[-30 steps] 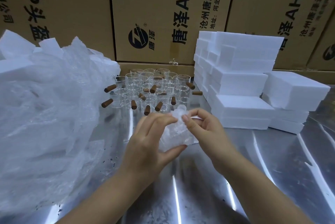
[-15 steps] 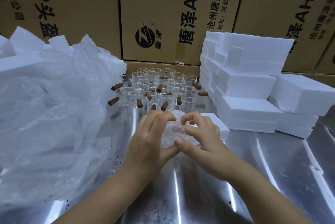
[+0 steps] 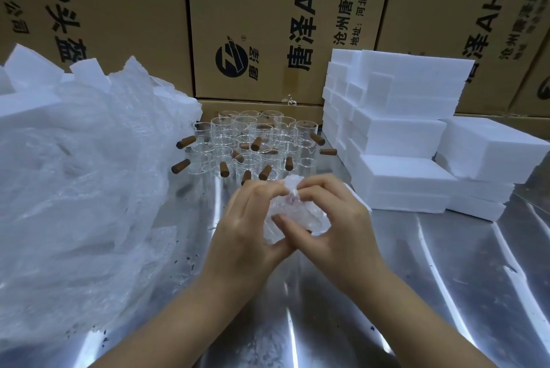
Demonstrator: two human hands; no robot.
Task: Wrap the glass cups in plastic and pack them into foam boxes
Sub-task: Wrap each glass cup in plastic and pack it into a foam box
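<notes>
A glass cup wrapped in clear bubble plastic (image 3: 278,220) sits between both hands just above the steel table. My left hand (image 3: 247,227) cups it from the left with thumb below and fingers curled over the top. My right hand (image 3: 330,224) grips it from the right, its fingertips pinching the plastic at the top and its thumb pressing the front. Behind the hands stand several bare glass cups with brown wooden handles (image 3: 256,144). Stacked white foam boxes (image 3: 395,135) rise at the right.
A big heap of bubble plastic (image 3: 80,177) with foam pieces (image 3: 26,70) behind it fills the left side. Cardboard cartons (image 3: 268,19) wall off the back. One foam box (image 3: 361,204) lies half hidden just behind my right hand. The shiny steel table (image 3: 446,278) stretches to the right front.
Both hands have closed tighter round the wrapped cup. The loose plastic that stuck up above the cup has been folded down, and my right thumb has come across the front.
</notes>
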